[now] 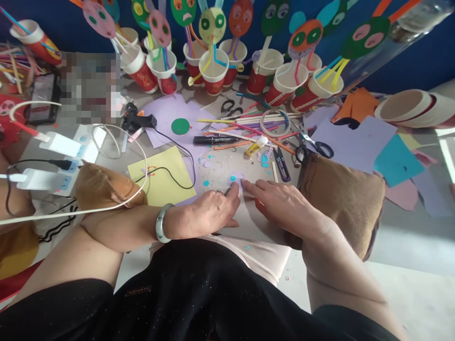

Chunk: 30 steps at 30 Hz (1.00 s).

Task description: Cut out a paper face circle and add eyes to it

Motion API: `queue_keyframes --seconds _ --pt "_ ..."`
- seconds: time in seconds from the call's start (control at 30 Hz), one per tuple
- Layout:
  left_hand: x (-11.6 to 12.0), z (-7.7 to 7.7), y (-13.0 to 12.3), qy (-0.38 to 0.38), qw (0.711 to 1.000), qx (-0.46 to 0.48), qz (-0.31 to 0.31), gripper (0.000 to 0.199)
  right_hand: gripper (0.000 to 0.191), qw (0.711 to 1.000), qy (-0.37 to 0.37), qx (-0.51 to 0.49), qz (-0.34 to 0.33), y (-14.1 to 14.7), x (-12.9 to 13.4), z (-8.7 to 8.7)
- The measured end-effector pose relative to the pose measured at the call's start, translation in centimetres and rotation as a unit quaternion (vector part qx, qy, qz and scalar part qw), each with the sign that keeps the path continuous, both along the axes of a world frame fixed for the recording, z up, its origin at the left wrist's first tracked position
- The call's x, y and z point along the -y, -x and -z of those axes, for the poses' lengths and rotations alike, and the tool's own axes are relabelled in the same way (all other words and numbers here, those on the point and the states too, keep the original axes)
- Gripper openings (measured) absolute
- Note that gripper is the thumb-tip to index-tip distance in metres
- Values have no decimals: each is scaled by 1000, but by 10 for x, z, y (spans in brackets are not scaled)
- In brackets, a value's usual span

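Note:
A small light-purple paper piece with a blue dot (pixel 233 178) lies flat on the table between my hands. My left hand (pixel 204 215), with a bracelet at its wrist, has its index fingertip at the near edge of that piece. Its other fingers are bent and the thumb stands apart. My right hand (pixel 280 201) reaches in from the other side, fingers stretched out, the index tip at the piece's right edge. Another blue dot (pixel 206 183) lies to the left. A glue stick (pixel 256 146) and a utility knife (pixel 282 165) are just beyond.
Behind stand several paper cups (pixel 213 71) with paper faces. Scissors (pixel 316 144), a black marker (pixel 215 140) and pipe cleaners lie mid-table. Brown cushions (pixel 341 203) flank my forearms. A glue gun (pixel 137 119), its cord, a power strip (pixel 76 163) and white cables (pixel 117 203) occupy the left.

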<state>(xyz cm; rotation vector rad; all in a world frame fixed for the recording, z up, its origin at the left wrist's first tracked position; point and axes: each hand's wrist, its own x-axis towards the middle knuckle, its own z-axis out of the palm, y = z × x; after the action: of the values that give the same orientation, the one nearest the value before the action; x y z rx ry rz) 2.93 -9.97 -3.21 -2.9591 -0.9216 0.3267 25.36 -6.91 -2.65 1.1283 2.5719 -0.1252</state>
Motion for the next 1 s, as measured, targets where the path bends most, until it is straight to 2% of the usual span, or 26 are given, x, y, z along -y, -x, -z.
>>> queue_keyframes --seconds 0.23,0.43,0.6,0.7,0.8,0.9,1.0 --pt "-3 -19 -3 16 999 -39 15 78 54 1000 3 1 0 1 -1 2" --pt "-3 -20 -1 29 998 -45 19 79 53 1000 -19 2 -6 2 0 7" --pt "-5 -20 1 34 998 -43 21 81 48 1000 0 7 12 6 0 6" --pt "-3 -12 4 15 999 -28 23 80 50 999 30 23 33 10 -2 2" --pt "1 5 6 -13 1000 16 13 79 49 997 55 31 47 13 -6 -4" --pt "3 21 7 -40 998 36 10 78 47 996 74 15 47 12 -11 -9" --pt "3 28 7 -49 998 33 4 78 42 995 85 -16 49 6 -15 -11"
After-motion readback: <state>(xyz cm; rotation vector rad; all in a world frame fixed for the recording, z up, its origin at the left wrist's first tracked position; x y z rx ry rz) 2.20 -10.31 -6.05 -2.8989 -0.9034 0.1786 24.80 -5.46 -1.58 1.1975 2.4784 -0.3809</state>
